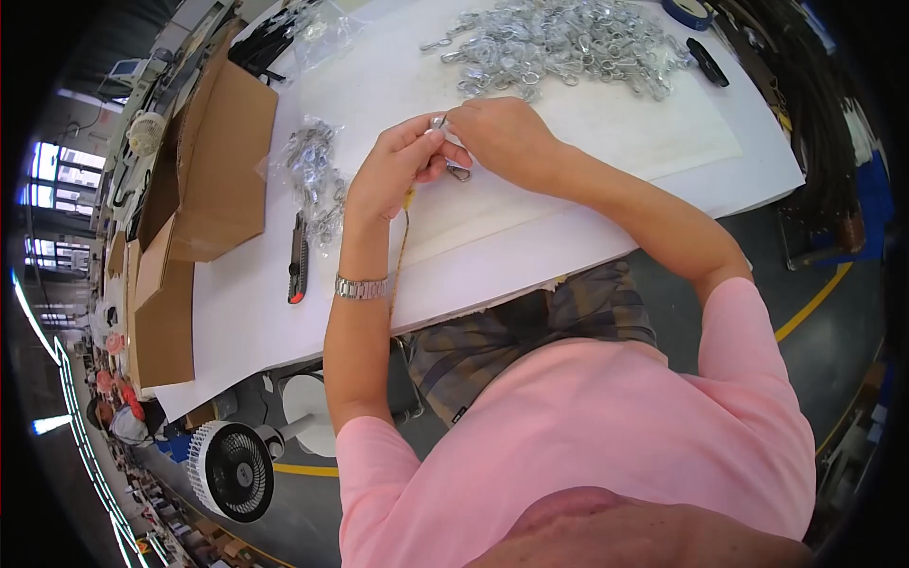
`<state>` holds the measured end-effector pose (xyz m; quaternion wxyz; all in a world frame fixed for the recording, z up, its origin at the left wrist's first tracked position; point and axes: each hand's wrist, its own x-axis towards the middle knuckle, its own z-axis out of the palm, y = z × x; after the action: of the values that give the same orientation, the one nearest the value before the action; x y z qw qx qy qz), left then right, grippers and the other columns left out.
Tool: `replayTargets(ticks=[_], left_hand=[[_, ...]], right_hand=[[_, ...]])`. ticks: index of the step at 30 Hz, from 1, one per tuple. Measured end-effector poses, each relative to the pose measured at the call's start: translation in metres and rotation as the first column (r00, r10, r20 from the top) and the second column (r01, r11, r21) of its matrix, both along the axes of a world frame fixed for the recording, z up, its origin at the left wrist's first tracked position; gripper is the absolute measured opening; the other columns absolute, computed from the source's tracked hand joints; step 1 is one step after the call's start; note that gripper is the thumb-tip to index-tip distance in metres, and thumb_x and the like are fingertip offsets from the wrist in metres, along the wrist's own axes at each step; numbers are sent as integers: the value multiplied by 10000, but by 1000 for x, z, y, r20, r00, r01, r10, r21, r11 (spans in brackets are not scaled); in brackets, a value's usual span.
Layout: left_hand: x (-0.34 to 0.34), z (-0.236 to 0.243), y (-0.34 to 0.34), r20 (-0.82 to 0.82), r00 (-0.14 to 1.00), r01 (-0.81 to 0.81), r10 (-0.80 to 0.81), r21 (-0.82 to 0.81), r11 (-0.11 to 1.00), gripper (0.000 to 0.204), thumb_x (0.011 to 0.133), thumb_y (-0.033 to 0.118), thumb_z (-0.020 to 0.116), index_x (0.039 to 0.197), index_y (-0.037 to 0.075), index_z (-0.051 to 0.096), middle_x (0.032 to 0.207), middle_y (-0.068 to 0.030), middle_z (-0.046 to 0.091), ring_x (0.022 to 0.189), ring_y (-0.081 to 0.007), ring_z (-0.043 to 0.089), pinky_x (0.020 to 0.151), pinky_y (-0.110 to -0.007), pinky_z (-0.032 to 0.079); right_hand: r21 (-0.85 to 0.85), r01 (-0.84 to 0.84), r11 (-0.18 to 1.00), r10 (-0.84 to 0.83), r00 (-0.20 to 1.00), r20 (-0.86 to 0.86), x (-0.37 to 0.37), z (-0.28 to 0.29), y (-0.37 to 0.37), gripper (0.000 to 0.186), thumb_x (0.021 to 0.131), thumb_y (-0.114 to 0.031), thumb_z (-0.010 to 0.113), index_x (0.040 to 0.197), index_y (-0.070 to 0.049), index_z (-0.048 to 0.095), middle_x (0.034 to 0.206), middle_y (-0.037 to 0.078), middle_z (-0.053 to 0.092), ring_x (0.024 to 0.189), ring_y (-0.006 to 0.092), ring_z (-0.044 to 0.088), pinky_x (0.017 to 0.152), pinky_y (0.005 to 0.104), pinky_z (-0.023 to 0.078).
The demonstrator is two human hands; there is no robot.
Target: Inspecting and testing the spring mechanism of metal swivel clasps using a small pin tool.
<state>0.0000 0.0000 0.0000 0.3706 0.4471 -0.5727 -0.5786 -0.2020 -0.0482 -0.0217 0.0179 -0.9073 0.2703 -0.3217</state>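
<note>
My left hand (402,163) and my right hand (508,139) meet over the white table. Thumb and fingers of the left pinch a small silvery metal clasp (437,122). The right hand's fingers are bent closed against the same piece, and its fingertips are partly hidden. Just below them a small metal snap hook (459,173) shows beside the left fingers; whether it joins the clasp I cannot tell. A thin yellow-brown cord (403,241) hangs from under my left hand toward the table's near edge.
A heap of clear-wrapped metal hooks (578,47) lies at the far side. Left of my hands are a smaller bagged pile (317,175), a box cutter (298,260) and an open cardboard box (232,156). Blue tape (688,12) and a black object (707,62) sit far right. A fan (237,471) stands lower left.
</note>
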Motion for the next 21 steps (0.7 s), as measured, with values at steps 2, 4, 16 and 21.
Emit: replayTargets(ticks=[2, 4, 16, 21], left_hand=[[-2, 0, 1, -54, 998, -29, 29, 3, 1000, 388, 1065, 137, 488, 1404, -40, 557, 921, -70, 716, 666, -37, 483, 556, -160, 364], [-15, -2, 3, -60, 995, -83, 82, -21, 996, 352, 1063, 133, 489, 1352, -43, 589, 892, -61, 704, 647, -36, 471, 545, -167, 351], [-13, -2, -1, -68, 944, -327, 323, -68, 943, 248, 1051, 130, 530, 1156, -42, 673, 766, -18, 625, 563, -29, 402, 495, -186, 295], [34, 4, -7, -324, 775, -614, 543, -180, 769, 265, 1053, 145, 542, 1180, -58, 657, 760, -11, 594, 550, -31, 391, 467, -179, 279]], right_hand=[[98, 7, 995, -6, 1000, -8, 0, 5, 3, 64, 873, -104, 611, 883, -57, 652, 849, 119, 693, 807, 324, 706, 693, 419, 559], [65, 10, 998, -10, 1000, -4, -7, 4, 1, 63, 875, -103, 609, 880, -56, 651, 844, 119, 692, 805, 322, 706, 690, 416, 559], [-30, 180, 983, -177, 982, 62, -8, 7, -23, 78, 903, -112, 629, 932, -48, 665, 894, 112, 711, 841, 321, 709, 705, 429, 560], [-295, 431, 853, -366, 896, 253, -23, 7, -52, 264, 935, -143, 673, 1191, -78, 679, 1172, 123, 698, 1059, 328, 663, 890, 438, 543]])
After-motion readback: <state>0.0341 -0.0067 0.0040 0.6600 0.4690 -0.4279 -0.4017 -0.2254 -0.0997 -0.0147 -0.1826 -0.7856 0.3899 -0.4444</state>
